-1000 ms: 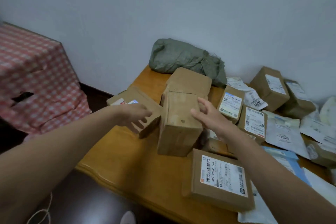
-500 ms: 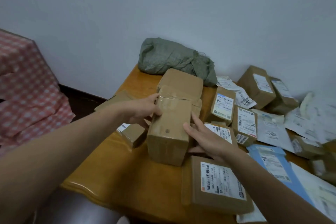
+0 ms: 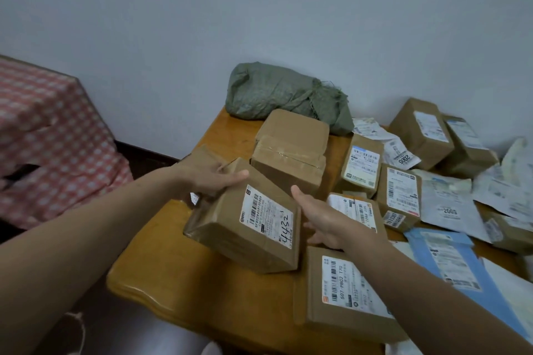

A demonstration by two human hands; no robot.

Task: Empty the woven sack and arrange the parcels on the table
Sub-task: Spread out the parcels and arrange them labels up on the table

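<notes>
Compared with half a second earlier, the labelled box (image 3: 248, 228) is no longer tucked to the left of the taped box (image 3: 291, 158). It is now held just in front of it with its label turned up, and the taped box itself is left untouched. The labelled box is gripped at its far left corner by the left hand (image 3: 213, 179), with the thumb laid on top and the fingers curled beneath. The right hand (image 3: 320, 219) is held wide, fingers straight, at the box's right edge; whether contact is made there cannot be told. The box is tilted, its near end low over the bench (image 3: 178, 268). The woven sack (image 3: 282, 98) is seen crumpled directly behind the taped box, against the wall; whether anything is left in it cannot be told. The step in hand is judged to be the placing of this parcel. It is best done if the right edge is steadied by the open hand and the box is levelled before it is lowered. It should then be set squarely in front of the taped box with the label kept upward and legible. A gap should be kept from the flat parcel (image 3: 340, 297) in front and to the right of the taped box, so that nothing is overlapped or nudged.
</notes>
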